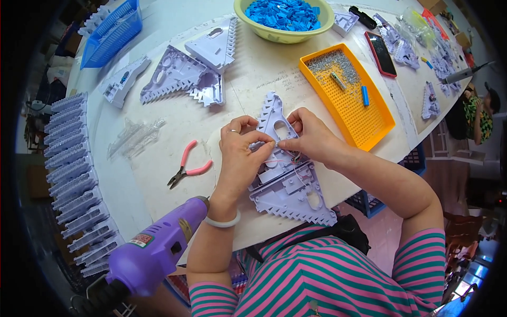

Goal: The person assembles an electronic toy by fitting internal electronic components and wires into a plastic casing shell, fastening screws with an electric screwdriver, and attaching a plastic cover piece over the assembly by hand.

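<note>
At mid-frame, the left hand [235,158] and the right hand [314,137] meet fingertip to fingertip, both seemingly pinching a tiny pale part [277,143], too small to identify, over an open lavender housing [282,198] with toothed edges at lower centre. The work on this piece looks midway: thin wires [279,161] already lie in it, but its inside is exposed and no cover closes it. Just left of the hands, pink-handled pliers [182,171] lie open on the pale desk [195,127], below some clear plastic strips [136,137]; a purple power tool [158,248] juts in at lower left. Upper right of centre, a yellow tray [369,124] holds loose metal bits [330,63] and a blue cylinder [365,95]. At top centre a cream bowl [280,36] is heaped with blue pieces [282,13]. More lavender shells [174,74] lie upper left, and a long row of similar parts [82,185] lines the left edge, apparently awaiting work. A phone [380,54] rests at upper right; beyond the desk, a person in patterned clothing [480,124] shows near the right rim.
</note>
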Tool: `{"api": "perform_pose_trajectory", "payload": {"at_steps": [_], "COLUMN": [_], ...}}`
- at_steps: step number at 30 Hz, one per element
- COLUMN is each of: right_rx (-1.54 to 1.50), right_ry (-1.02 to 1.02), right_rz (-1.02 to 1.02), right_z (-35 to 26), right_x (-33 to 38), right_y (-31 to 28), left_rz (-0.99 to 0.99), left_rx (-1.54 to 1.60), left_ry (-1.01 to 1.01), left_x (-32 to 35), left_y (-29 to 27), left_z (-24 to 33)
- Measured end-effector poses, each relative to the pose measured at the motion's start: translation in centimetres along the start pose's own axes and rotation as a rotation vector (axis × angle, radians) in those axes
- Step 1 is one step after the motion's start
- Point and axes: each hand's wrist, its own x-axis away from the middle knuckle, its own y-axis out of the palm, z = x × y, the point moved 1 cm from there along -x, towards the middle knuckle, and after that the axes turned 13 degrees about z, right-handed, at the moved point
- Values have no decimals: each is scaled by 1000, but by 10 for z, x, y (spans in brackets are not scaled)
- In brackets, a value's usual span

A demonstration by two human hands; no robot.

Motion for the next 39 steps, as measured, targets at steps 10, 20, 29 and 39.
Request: {"api": "perform_pose_trajectory", "payload": {"at_steps": [10,20,29,39], "right_rx": [18,98,20,97], "right_ry": [-36,-26,-49,-100], "right_rz": [44,77,83,121], "right_z": [-2,-4,-5,-10], "right_x": [2,7,9,12], "right_y": [3,5,4,3], "left_rz": [-23,-86,-46,-30], "left_rx": [-20,-63,-62,-62], "left_ry": [4,-13,-1,13], "left_x": [-1,-6,-4,-1], "left_y": [0,-3,-1,3], "left_z": [1,4,4,3]}}
